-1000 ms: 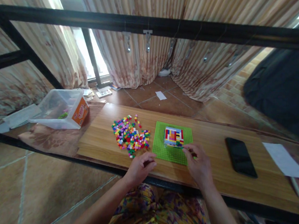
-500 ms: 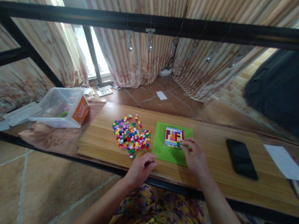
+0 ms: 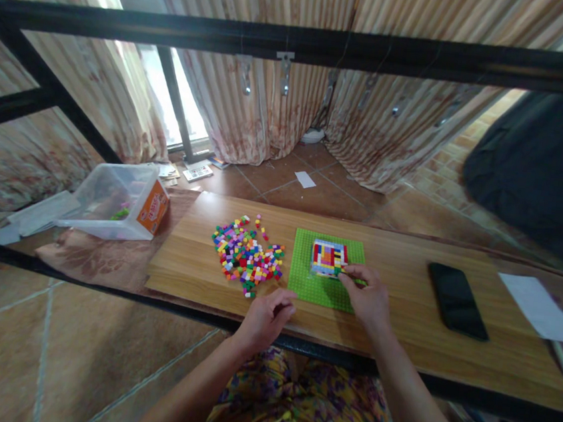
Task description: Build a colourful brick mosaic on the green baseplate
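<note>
A green studded baseplate [image 3: 298, 286] lies on the wooden board. On it stands a small block of toy bricks [image 3: 327, 259], its top patterned in red, yellow, white, orange and light blue. My right hand [image 3: 367, 297] is at the near right corner of this build, thumb and fingers pinched on a small green brick [image 3: 338, 271]. Whether that brick is seated cannot be made out. My left hand [image 3: 266, 315] rests by the board's front edge, left of the baseplate, with fingers curled in and nothing visible in them. Just beyond it spreads a pile of loose bricks [image 3: 249, 254].
A black phone [image 3: 457, 301] and a white sheet of paper [image 3: 546, 307] lie to the right. A clear plastic bin [image 3: 106, 202] with an orange label sits to the left. A black metal bar [image 3: 309, 45] crosses above the far side, with curtains behind.
My right hand stays at the build's near right corner, its fingers shifted only slightly. My left hand keeps its place. The whole view has moved a touch.
</note>
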The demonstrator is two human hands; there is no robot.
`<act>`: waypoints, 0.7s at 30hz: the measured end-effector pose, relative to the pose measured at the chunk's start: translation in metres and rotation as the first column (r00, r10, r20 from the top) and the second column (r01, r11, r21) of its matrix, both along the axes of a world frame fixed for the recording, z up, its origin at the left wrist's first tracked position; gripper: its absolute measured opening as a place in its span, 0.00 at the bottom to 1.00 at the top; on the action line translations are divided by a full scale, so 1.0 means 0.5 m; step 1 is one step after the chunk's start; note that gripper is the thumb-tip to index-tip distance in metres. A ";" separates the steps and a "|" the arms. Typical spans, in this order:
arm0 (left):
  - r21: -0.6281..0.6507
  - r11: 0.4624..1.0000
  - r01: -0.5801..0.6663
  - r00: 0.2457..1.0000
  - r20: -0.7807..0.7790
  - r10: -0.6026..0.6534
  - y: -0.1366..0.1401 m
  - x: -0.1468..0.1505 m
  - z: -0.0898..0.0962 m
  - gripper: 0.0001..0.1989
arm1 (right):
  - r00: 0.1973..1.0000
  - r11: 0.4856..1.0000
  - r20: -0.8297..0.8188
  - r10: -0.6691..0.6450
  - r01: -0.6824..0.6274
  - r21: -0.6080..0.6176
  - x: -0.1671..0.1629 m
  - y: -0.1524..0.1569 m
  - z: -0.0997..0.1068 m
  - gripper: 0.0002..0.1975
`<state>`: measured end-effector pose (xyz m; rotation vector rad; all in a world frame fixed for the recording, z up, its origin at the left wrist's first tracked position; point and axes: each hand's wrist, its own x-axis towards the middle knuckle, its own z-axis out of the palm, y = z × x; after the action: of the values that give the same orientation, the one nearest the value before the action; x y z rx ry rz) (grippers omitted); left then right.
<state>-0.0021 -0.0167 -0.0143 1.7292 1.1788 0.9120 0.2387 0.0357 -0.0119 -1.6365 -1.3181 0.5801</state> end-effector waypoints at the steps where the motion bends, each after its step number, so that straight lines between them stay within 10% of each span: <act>1: 0.000 1.000 0.004 1.000 -0.002 -0.004 0.000 0.000 0.000 0.11 | 0.998 0.999 -0.063 -0.029 0.028 -0.028 -0.002 0.002 -0.002 0.17; 6: -0.003 1.000 0.009 1.000 0.000 -0.009 0.000 0.000 0.000 0.10 | 0.919 0.985 -0.377 -0.117 0.058 -0.164 -0.012 0.016 0.000 0.26; 21: -0.006 1.000 0.000 1.000 0.005 0.000 0.001 0.002 0.001 0.09 | 0.883 0.960 -0.443 -0.156 0.031 -0.277 -0.016 0.033 0.017 0.25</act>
<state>-0.0012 -0.0160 -0.0137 1.7213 1.1775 0.9115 0.2305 0.0524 -0.0036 -1.6258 -0.8285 1.0488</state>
